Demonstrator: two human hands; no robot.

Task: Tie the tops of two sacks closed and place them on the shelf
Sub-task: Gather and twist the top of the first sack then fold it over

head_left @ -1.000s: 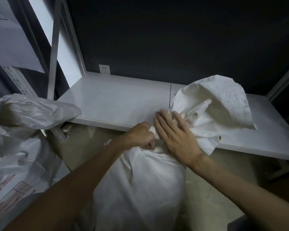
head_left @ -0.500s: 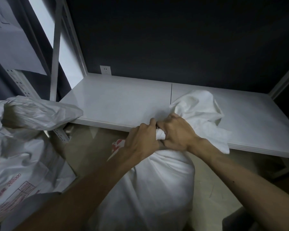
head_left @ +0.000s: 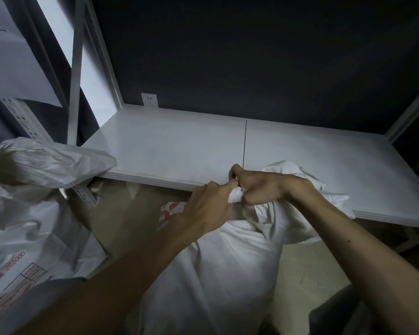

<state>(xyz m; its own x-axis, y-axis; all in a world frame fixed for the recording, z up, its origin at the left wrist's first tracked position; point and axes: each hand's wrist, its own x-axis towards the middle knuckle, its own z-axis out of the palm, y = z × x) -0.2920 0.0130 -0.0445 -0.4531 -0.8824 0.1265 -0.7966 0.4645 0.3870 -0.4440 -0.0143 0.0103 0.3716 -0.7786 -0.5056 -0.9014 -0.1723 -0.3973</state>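
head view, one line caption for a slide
Left hand and right hand grip the bunched neck of a white sack at the shelf.

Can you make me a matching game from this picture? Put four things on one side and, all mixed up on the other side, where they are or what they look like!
Things
1. middle sack
2. left sack
3. wall socket
4. shelf

Clues
A. on the dark wall at the back
B. white, with a dark seam down its middle
C. left hand and right hand hold its gathered top
D. top loose, no hand on it

Pairs: 1-C, 2-D, 3-A, 4-B
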